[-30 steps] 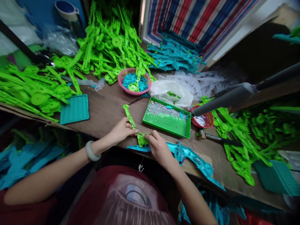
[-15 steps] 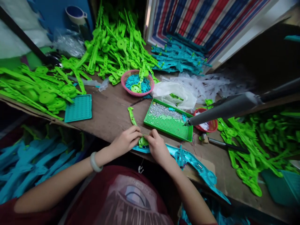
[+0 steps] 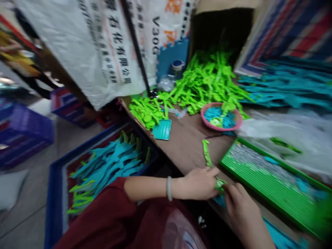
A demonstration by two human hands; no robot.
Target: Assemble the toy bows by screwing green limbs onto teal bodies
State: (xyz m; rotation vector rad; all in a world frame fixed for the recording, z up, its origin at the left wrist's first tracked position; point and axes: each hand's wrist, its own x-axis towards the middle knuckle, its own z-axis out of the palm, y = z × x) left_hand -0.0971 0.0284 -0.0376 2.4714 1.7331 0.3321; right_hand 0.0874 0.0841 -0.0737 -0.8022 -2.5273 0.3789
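At the front edge of the workbench, my left hand [image 3: 198, 183] has its fingers closed on a bright green plastic part [image 3: 220, 184]. My right hand [image 3: 240, 204] pinches at the same part from the other side, its fingertips partly hidden and blurred. Beneath the hands lies a long blue plastic piece [image 3: 278, 235], mostly covered by my right hand and arm. A slim green plastic piece [image 3: 206, 152] rests on the bench just beyond my left hand. Right of it stands a green tray [image 3: 269, 193] with small silvery bits, probably metal, and a few blue pieces.
A pink bowl [image 3: 204, 122] holds blue parts and a green one. Behind are heaps of green parts [image 3: 207, 79] and blue parts [image 3: 290, 83]. A teal tray [image 3: 162, 129] lies left. Below stands a blue-rimmed crate [image 3: 55, 193] of blue parts. A person [image 3: 23, 58] is far left.
The view has swung left, bringing the crate, white sacks and a person into sight. Both hands still hold the green part over the blue piece.
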